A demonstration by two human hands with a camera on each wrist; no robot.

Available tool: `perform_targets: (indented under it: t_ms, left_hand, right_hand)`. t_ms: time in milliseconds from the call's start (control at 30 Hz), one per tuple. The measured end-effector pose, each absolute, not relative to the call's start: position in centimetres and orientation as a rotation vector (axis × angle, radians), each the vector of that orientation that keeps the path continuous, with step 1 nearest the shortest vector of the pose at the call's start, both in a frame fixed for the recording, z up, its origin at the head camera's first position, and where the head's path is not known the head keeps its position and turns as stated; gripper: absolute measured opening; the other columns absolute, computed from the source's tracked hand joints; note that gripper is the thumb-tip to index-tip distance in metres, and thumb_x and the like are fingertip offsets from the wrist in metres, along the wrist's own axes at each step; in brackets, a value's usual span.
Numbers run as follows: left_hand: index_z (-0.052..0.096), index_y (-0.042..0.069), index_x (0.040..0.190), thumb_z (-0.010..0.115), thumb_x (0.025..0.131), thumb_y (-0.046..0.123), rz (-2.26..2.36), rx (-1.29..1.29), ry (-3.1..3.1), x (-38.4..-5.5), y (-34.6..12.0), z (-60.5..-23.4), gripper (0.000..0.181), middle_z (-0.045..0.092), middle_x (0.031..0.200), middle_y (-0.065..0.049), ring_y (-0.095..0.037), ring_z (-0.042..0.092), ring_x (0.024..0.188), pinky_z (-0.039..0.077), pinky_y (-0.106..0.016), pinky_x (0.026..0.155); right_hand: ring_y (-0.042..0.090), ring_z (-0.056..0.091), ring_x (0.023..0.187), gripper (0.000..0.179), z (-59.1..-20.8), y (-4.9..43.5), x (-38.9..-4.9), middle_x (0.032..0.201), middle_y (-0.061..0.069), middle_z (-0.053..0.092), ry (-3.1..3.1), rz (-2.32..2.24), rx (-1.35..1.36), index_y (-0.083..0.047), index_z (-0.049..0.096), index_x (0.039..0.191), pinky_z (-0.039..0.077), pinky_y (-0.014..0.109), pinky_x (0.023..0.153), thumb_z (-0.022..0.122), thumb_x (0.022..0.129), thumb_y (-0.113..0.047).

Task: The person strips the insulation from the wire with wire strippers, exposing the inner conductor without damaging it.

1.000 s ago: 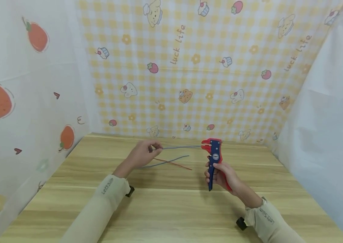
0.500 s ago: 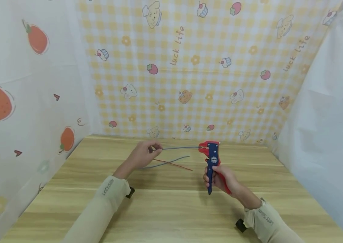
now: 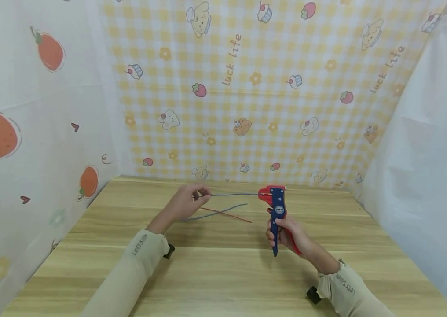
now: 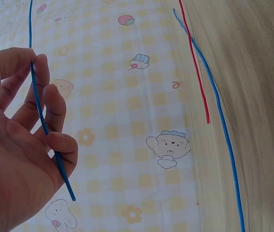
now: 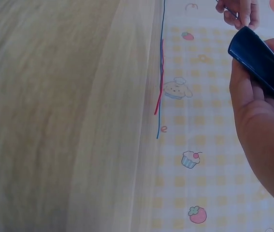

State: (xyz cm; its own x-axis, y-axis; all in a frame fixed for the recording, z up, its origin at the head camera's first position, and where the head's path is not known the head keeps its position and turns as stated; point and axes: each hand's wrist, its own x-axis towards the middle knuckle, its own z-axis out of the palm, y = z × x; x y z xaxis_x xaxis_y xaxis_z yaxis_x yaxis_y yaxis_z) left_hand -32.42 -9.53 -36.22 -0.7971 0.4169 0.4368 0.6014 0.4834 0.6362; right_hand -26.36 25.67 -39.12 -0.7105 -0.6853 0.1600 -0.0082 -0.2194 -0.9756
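Observation:
My left hand [image 3: 187, 201] pinches a blue wire [image 3: 234, 194] between thumb and fingertips. In the left wrist view the tail of this blue wire [image 4: 39, 104] runs down across the palm and past the little finger. Its far end reaches into the red jaws of a wire stripper [image 3: 278, 203] with a dark blue body. My right hand [image 3: 292, 235] grips the stripper by its handles, holding it upright with the jaws pointing left. In the right wrist view a dark blue handle [image 5: 262, 63] lies in the fingers, while the stripper's head is out of that frame.
On the wooden table [image 3: 223, 273] below my left hand, a second blue wire [image 3: 231, 208] and a red wire [image 3: 235, 216] lie crossed. A checked, printed cloth [image 3: 223, 105] stands behind the table's far edge, with white cloths at both sides.
The stripper's jaws, parted a second ago, have come together at the wire's end. The tool has sunk slightly toward me as the right hand squeezed. My left hand has hardly moved.

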Motion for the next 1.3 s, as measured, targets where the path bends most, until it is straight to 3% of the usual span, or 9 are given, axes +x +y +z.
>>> perform_targets:
  t_ms: [633, 1300]
  left_hand:
    - [0.071, 0.011, 0.101, 0.064, 0.098, 0.014, -1.198, -0.926, -2.513, -32.56, -9.28, -36.41, 0.009, 0.07, 0.096, -0.001, -0.012, 0.059, 0.076, 0.051, -0.03, 0.067]
    - [0.07, 0.012, 0.102, 0.063, 0.098, 0.015, -1.214, -0.934, -2.522, -32.49, -9.16, -36.68, 0.008, 0.071, 0.098, -0.002, -0.014, 0.061, 0.081, 0.053, -0.032, 0.07]
  right_hand:
    - [0.016, 0.062, 0.075, 0.021, -39.6, 26.11, -26.43, 0.086, 0.004, 0.06, 1.541, -1.983, -0.837, -0.002, 0.051, 0.107, 0.056, 0.034, 0.078, 0.033, 0.105, -0.012]
    - [0.016, 0.063, 0.076, 0.024, -39.96, 26.36, -26.59, 0.086, 0.003, 0.061, 1.501, -1.979, -0.89, -0.001, 0.051, 0.107, 0.056, 0.034, 0.077, 0.03, 0.106, -0.013]
